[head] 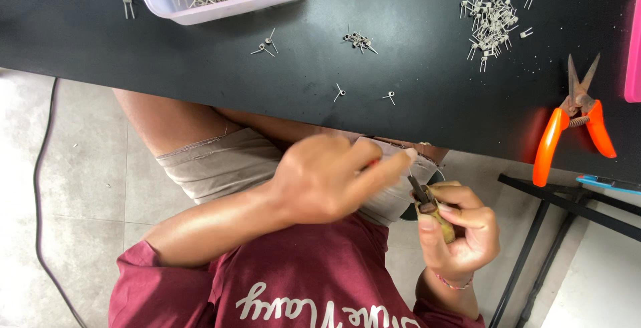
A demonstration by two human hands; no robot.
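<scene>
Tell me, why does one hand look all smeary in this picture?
In the head view, the left hand is smeared by motion blur; the right hand, holding a small tool, looks sharper; the orange snips and the wire pieces on the black table look crisp.

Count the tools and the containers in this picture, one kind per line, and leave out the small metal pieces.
Orange-handled snips on the black table: 1
Small tool with yellowish handle, held in the right hand: 1
White tub holding metal pieces: 1
Total: 3
</scene>
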